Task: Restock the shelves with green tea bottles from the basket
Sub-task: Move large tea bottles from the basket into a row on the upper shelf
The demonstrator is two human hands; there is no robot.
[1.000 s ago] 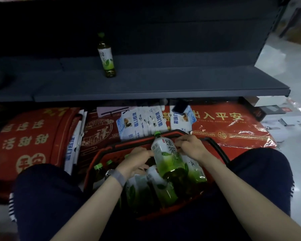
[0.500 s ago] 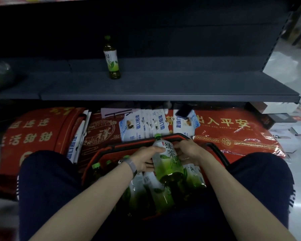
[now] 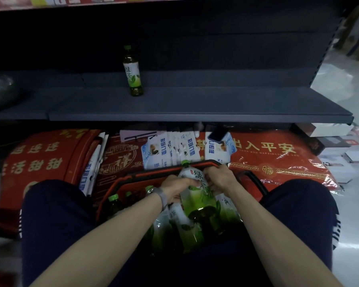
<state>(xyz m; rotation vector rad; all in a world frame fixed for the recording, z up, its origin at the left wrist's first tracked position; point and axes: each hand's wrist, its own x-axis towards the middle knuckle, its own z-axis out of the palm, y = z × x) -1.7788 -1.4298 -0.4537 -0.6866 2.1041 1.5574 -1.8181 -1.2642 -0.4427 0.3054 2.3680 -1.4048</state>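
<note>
A red basket (image 3: 153,172) sits between my knees, packed with several green tea bottles. One large green tea bottle (image 3: 197,199) rises out of it, cap pointing away from me. My left hand (image 3: 176,188) grips its left side near the shoulder, and my right hand (image 3: 218,179) grips its right side. Smaller bottles with green caps (image 3: 114,198) stand at the basket's left. A single small green tea bottle (image 3: 133,73) stands upright on the dark grey shelf (image 3: 195,108) ahead.
Red doormats in plastic (image 3: 267,154) and blue-and-white packets (image 3: 170,150) lie under the shelf. A dark rounded object (image 3: 0,92) sits at the shelf's left end. White boxes (image 3: 340,150) are stacked on the floor at the right.
My left hand has slid from the bottles below onto the large bottle's side. Both hands now hold it, and the view has tilted up toward the shelf.
</note>
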